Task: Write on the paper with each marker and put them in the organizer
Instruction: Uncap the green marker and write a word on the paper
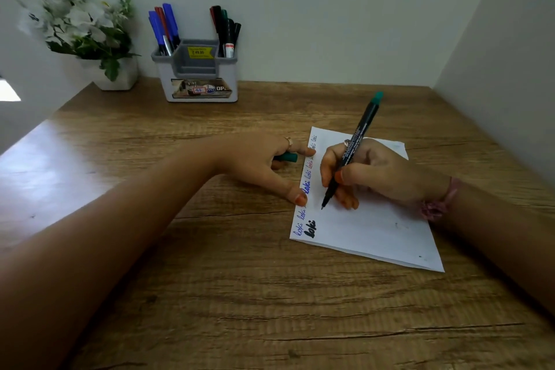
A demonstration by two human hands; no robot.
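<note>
Partly hidden: green cap point(289, 157) under left hand point(255, 159); right hand point(365, 173) grips marker point(350, 153), tip at paper point(375, 228).

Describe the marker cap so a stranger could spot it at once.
Start at the white paper on the wooden desk. Just off its left edge lies the left hand, with the cap under its fingers. It is short and teal-green, unlike the long black marker in the right hand.
</note>
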